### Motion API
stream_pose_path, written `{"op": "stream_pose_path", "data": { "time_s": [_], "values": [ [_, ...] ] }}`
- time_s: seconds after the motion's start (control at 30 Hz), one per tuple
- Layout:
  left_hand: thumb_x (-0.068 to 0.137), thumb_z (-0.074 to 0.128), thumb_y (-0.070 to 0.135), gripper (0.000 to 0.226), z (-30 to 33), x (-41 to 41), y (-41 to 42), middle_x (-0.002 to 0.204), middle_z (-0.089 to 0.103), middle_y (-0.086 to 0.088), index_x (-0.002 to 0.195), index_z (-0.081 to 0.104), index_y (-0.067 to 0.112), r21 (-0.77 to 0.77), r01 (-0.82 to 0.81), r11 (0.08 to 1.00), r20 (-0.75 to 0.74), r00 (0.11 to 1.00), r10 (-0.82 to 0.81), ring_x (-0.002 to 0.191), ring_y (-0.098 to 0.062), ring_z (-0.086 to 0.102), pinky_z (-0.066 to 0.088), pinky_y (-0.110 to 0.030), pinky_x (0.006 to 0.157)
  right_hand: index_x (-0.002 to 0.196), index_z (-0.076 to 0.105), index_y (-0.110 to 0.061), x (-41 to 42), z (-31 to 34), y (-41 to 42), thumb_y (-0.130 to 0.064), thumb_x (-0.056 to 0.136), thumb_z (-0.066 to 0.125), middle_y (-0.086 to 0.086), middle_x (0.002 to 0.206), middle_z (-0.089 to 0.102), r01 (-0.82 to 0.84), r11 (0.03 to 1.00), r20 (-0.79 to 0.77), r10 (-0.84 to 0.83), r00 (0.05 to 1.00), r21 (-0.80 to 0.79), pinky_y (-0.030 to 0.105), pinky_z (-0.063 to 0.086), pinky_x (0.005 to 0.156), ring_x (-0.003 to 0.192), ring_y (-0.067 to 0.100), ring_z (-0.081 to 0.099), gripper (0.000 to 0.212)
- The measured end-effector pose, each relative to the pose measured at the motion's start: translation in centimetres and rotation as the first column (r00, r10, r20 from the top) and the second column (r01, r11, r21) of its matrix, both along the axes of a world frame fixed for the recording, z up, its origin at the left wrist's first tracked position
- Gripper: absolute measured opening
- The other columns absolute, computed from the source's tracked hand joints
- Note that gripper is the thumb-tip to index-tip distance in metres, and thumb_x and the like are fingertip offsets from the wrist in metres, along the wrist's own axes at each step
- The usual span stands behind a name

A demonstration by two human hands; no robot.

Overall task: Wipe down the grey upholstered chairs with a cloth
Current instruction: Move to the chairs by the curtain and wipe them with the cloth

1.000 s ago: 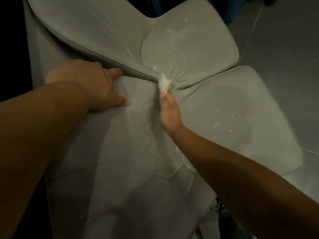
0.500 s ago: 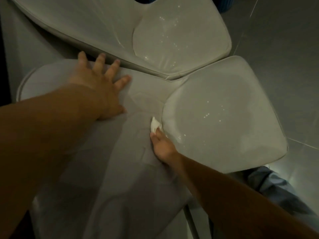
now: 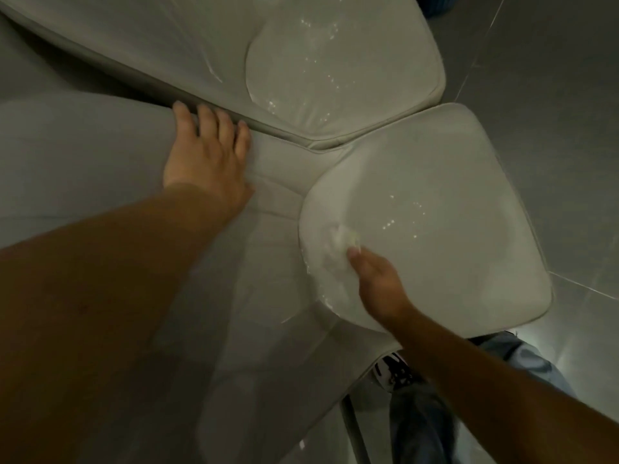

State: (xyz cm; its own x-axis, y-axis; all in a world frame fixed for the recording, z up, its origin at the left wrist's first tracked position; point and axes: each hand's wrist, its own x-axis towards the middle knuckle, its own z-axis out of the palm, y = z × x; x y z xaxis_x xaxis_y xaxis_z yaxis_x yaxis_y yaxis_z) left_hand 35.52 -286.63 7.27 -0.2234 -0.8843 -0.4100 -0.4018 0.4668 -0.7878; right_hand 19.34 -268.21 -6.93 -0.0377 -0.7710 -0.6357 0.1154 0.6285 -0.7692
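at the far left the left forearm comes in from the lower corner and ends at the left hand, which lies flat on the backrest of the near grey chair, fingers straight and close together, their tips at the backrest's upper edge just beside the dark seam where the second chair butts against it; this hand has hold of nothing and only presses on the upholstery. moving right, the fabric dips into a creased fold between backrest and seat, and above it the second chair's seat cushion shows small glints of wet. right of the fold sits the near chair's seat cushion, pale and rounded, also speckled with bright droplets. on its near left part lies the cloth, a small crumpled white wad, touching the cushion surface. the right hand reaches up from the lower right with its fingertips on the wad, so the cloth pokes out just beyond and above them, toward the cushion's middle; the fingers seem bunched on it, though motion blur hides how tightly they close. further right and lower, a leg in blue trousers and a dark-patterned shoe stand on the grey tiled floor, beside the chair's dark metal leg.
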Motion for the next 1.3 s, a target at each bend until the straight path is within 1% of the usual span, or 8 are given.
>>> {"op": "stream_pose_path", "data": {
  "time_s": [0.13,0.2,0.37,0.6,0.73,0.87,1.03,1.3],
  "values": [
    [0.1,0.026,0.058,0.071,-1.2,-0.6,-0.8,0.146,0.04,-0.023,0.154,0.025,0.012,-0.058,-0.016,0.998,-0.048,0.999,0.013,0.133,-0.044,0.038,0.023,-0.063,0.115,0.127,0.059,-0.013,-1.1,-0.7,-5.9,-0.047,0.102,0.029,0.011,0.123,0.064,-0.119,0.963,-0.478,-0.012,0.878,-0.242,0.031,0.041,0.095,0.109,0.024,0.059,0.052],
    [0.099,0.025,0.06,0.067,-2.1,-0.9,-1.3,0.137,0.047,-0.021,0.147,0.037,0.013,-0.094,-0.05,0.994,-0.086,0.995,0.042,0.126,-0.042,0.044,0.026,-0.06,0.113,0.137,0.05,-0.002,-1.5,-2.0,-9.5,-0.034,0.104,0.031,0.019,0.138,0.053,-0.292,0.909,-0.672,0.019,0.74,-0.296,0.034,0.031,0.111,0.129,0.031,0.047,0.049],
    [0.095,0.021,0.071,0.076,-4.0,-0.8,-2.8,0.12,0.059,-0.018,0.127,0.055,0.011,-0.163,-0.042,0.986,-0.171,0.985,0.014,0.111,-0.035,0.054,0.036,-0.049,0.101,0.139,0.044,0.004,-1.1,-6.8,-16.2,-0.031,0.104,0.034,0.022,0.146,0.044,-0.594,0.776,-0.899,0.083,0.43,-0.212,0.04,0.016,0.12,0.14,0.031,0.036,0.051],
    [0.101,0.023,0.065,0.069,-5.3,-1.1,-4.2,0.12,0.062,-0.02,0.124,0.054,0.008,-0.164,0.038,0.986,-0.261,0.962,-0.08,0.115,-0.034,0.055,0.035,-0.041,0.098,0.152,0.02,-0.008,3.2,-13.1,-14.2,-0.048,0.102,0.016,0.011,0.162,0.013,-0.722,0.689,-0.974,0.199,0.11,0.059,0.047,0.001,0.121,0.15,0.026,0.002,0.065],
    [0.1,0.021,0.068,0.072,-5.7,-0.9,-4.3,0.124,0.061,-0.018,0.127,0.054,0.011,-0.162,0.096,0.982,-0.228,0.965,-0.132,0.118,-0.034,0.054,0.034,-0.042,0.1,0.148,0.034,-0.01,4.7,-13.1,-13.4,-0.05,0.098,0.025,0.01,0.159,0.025,-0.712,0.701,-0.978,0.169,0.125,0.03,0.047,0.004,0.12,0.149,0.025,0.011,0.065],
    [0.095,0.026,0.077,0.078,-5.6,-1.0,-4.4,0.13,0.06,-0.014,0.133,0.052,0.014,-0.135,0.111,0.985,-0.205,0.969,-0.137,0.121,-0.032,0.053,0.033,-0.042,0.103,0.138,0.05,-0.015,4.1,-13.1,-11.6,-0.044,0.098,0.035,0.007,0.151,0.041,-0.893,0.448,-0.971,0.186,0.148,-0.05,0.048,0.014,0.118,0.143,0.027,0.028,0.052],
    [0.092,0.039,0.076,0.076,-5.6,-1.1,-4.2,0.131,0.059,-0.011,0.136,0.049,0.016,-0.11,0.102,0.989,-0.186,0.975,-0.121,0.122,-0.031,0.054,0.032,-0.042,0.105,0.135,0.055,-0.018,4.5,-12.7,-9.8,-0.041,0.096,0.043,0.002,0.148,0.046,-0.95,0.304,-0.95,0.269,0.157,-0.071,0.044,0.01,0.118,0.143,0.022,0.03,0.046],
    [0.094,0.045,0.068,0.07,-5.2,-1.7,-3.8,0.132,0.057,-0.014,0.136,0.049,0.013,-0.08,0.062,0.995,-0.149,0.986,-0.074,0.123,-0.032,0.052,0.032,-0.041,0.106,0.133,0.057,-0.022,1.9,-9.8,-4.4,-0.023,0.094,0.05,0.0,0.146,0.048,-0.987,-0.162,-0.849,0.52,-0.089,0.004,0.033,0.002,0.118,0.141,0.018,0.032,0.039]
  ]
}}
